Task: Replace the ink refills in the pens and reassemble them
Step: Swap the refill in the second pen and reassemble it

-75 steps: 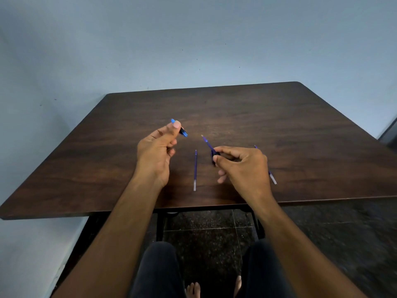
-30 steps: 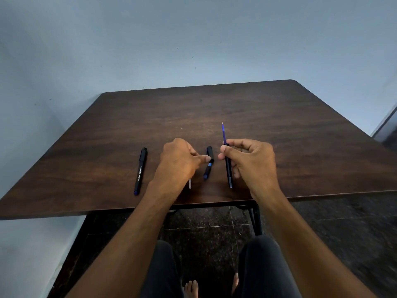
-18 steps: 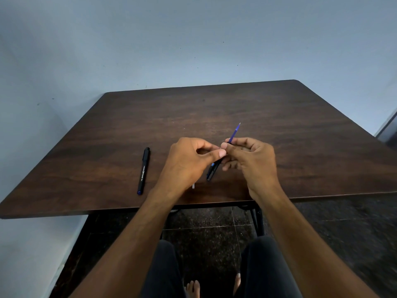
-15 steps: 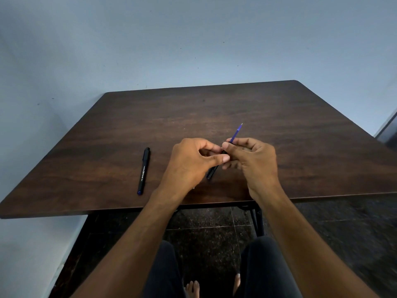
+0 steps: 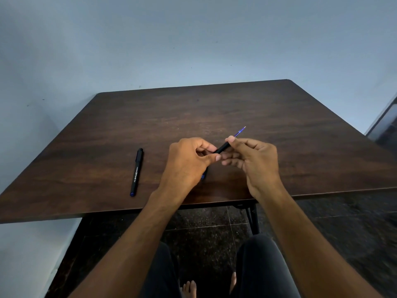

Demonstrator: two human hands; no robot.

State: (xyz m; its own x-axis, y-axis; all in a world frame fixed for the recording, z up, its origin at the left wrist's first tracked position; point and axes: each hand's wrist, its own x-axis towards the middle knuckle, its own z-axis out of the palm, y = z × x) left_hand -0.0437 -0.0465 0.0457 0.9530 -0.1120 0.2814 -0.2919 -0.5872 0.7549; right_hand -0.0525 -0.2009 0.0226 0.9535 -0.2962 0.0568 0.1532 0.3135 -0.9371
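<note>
Step in hand: reassembly, refill already seated in the barrel. Both hands raised just above the table (image 5: 279, 117), near its front edge. Left hand (image 5: 187, 162) closed, thumb and fingers pinching the lower part of a black pen barrel (image 5: 221, 149). Right hand (image 5: 255, 162) pinches the same barrel higher up, forefinger and thumb on it, other fingers loosely curled. Blue refill (image 5: 240, 132) sticks out of the barrel's far end, tip pointing away and to the right.

Next move, my judgement: fit the front section over the exposed refill and twist it tight; needs both grips steady and the parts in line.

Count: 1 pen in hand, 1 capped black pen (image 5: 136, 172) lying on the table left of the hands, well apart. 1 small blue-tipped piece (image 5: 203, 176) under the left hand, mostly hidden; cannot tell what.
</note>
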